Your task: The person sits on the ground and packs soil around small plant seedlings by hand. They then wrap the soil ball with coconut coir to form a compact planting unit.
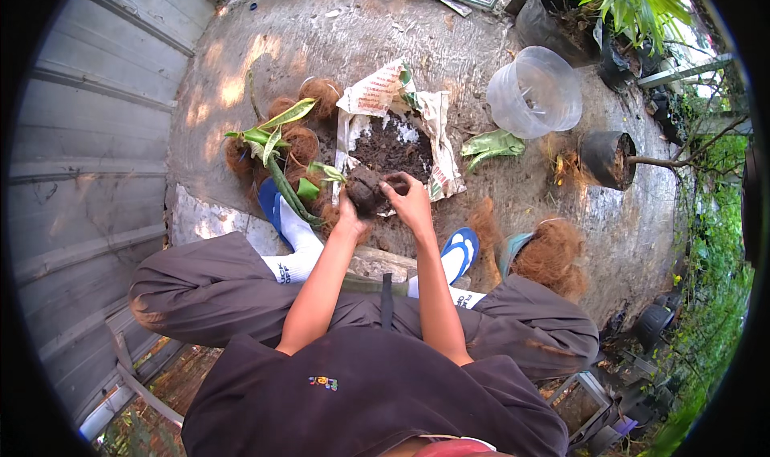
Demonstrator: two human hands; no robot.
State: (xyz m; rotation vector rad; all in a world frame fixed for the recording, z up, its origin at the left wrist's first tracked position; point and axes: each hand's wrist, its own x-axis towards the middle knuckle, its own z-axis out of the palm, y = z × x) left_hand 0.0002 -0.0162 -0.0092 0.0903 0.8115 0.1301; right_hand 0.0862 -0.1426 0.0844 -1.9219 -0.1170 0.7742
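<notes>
A dark, round ball of soil (365, 190) sits between my hands, with a small green leafy cutting (327, 170) showing at its left side. My left hand (350, 215) is closed round the ball's lower left. The curled fingers of my right hand (411, 203) press against its right side. Just beyond lies an opened white sack (440, 136) with its edges folded back, and loose dark potting soil (395, 148) spread inside it. To the left, several brown coconut-fibre balls (303, 143) lie bunched together, some with long green leaves (289, 114) over them.
A clear plastic tub (536, 92) stands at the far right, beyond a loose green leaf (492, 145). Further right is a black pot (607, 160) with a woody stem. More coconut fibre (552, 255) lies near my right knee. A metal wall (96, 136) runs along the left.
</notes>
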